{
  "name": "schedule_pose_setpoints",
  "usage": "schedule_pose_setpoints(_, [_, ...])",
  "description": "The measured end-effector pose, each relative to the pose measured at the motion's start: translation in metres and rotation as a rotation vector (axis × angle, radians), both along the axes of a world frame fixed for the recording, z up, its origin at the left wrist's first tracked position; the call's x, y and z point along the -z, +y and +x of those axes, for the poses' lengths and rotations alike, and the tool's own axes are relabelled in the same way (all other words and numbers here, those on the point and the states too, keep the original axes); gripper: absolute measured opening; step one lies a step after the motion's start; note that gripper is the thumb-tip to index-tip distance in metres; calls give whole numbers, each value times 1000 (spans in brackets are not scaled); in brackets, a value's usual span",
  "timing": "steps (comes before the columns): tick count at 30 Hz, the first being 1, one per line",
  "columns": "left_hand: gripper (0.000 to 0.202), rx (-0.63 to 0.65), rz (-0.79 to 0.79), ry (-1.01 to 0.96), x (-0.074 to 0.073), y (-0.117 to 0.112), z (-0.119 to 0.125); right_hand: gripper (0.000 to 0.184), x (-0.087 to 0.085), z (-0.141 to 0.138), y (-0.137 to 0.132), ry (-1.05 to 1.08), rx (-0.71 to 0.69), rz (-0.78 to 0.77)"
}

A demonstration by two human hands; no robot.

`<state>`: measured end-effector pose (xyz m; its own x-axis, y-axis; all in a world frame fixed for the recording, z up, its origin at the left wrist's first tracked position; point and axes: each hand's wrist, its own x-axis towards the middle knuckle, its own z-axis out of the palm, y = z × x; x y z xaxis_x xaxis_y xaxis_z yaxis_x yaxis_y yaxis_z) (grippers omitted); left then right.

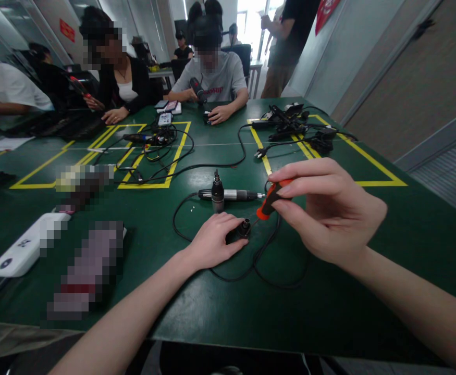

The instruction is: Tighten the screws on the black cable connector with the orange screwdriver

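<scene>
Between thumb and fingers, my right hand (329,208) grips a screwdriver (267,200) with an orange and black handle. Its thin shaft slants down and left to a small dark cylindrical part (244,228) with a metal tip; whether the two touch I cannot tell. My left hand (214,240) rests on the table and pinches that part from the left. Just beyond it, a black and silver tapered tool piece (217,192) stands upright. Behind that lies a silver and black pen-shaped electric screwdriver (235,195) with a black cable (233,280).
The green table (220,317) bears yellow tape rectangles (181,148). Cables and dark tools (290,125) lie in a heap at the back right, more cables at the back left. A white power bank (26,245) and a blurred phone-shaped object (90,265) lie left. A person (216,67) works opposite.
</scene>
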<state>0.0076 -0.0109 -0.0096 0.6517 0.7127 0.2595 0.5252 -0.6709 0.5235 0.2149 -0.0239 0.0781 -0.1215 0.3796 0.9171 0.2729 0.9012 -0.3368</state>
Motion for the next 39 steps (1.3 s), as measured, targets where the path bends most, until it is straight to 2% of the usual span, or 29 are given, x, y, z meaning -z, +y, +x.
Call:
schedule_pose_setpoints(6, [15,-12,-17,-2,0,0,0,34,0,-1,-2,38,-45,-69])
schedule_pose_setpoints(10, [16,-11,-22,-3,0,0,0,31,-1,0,-1,-15,-49,-29])
schedule_pose_setpoints(16, [17,-12,-13,2,1,0,0,30,-1,-1,1,-19,42,21])
schedule_pose_setpoints(26, [17,-11,-28,7,-1,0,0,29,-2,-1,-1,-1,-27,-27])
schedule_pose_setpoints(30, [18,-11,-27,5,0,0,0,26,-1,-1,1,15,19,22])
schedule_pose_setpoints(32, [18,-11,-22,1,1,0,0,29,0,-2,1,23,26,2])
schedule_pose_setpoints(36, [16,-15,-17,2,1,0,0,35,1,-2,-2,6,-47,-88])
schedule_pose_setpoints(39, [17,-13,-13,-5,0,0,0,37,-1,-1,-4,-23,-43,-80])
